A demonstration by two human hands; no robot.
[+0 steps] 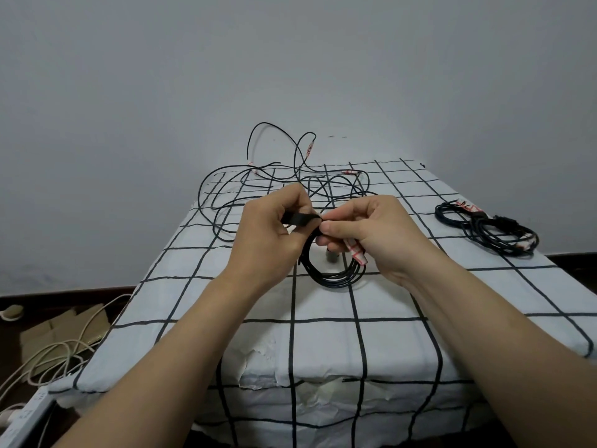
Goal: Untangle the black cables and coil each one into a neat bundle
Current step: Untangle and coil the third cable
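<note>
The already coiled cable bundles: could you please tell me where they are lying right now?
In the head view, the coiled bundles lie near the right edge of the checked cloth, beyond the right hand, apart from the loose tangle.

I see soft, even, rather dim light; only faint shadows fall on the white cloth with a black grid (pixel 323 337). The lens bows its lines near the edges, and the pale grey wall (pixel 135 92) darkens toward the corners.
</note>
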